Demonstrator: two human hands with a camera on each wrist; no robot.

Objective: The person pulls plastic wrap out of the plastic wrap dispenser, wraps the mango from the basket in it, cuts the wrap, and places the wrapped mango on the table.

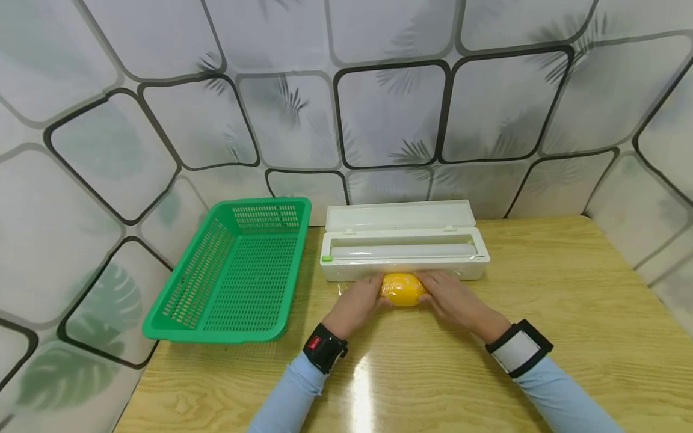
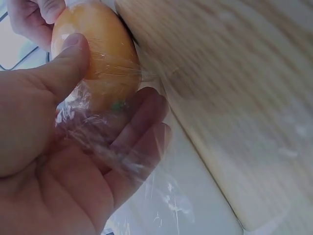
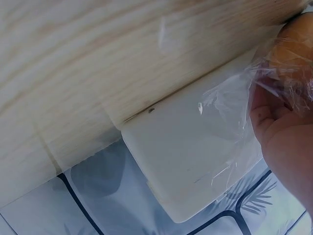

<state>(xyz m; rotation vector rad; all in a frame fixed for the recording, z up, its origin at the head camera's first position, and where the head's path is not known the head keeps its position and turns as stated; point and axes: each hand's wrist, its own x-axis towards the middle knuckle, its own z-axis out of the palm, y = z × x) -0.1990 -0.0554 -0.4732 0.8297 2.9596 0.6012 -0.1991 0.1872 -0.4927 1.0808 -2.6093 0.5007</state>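
Observation:
A yellow lemon-like fruit [image 1: 403,288] lies on the wooden table just in front of a white cling film dispenser [image 1: 403,248] whose lid stands open. Clear cling film [image 2: 105,132] is drawn over the fruit [image 2: 95,54]. My left hand [image 1: 357,304] grips the fruit's left end, thumb on top and fingers underneath, with film over the fingers [image 2: 146,117]. My right hand [image 1: 453,297] holds the right end of the fruit [image 3: 293,44], where the film [image 3: 234,103] bunches against the palm.
A green plastic basket [image 1: 238,270] sits at the left of the table, next to the dispenser. A tiled-pattern wall stands close behind both. Bare wood table [image 1: 568,300] spreads to the right and toward me.

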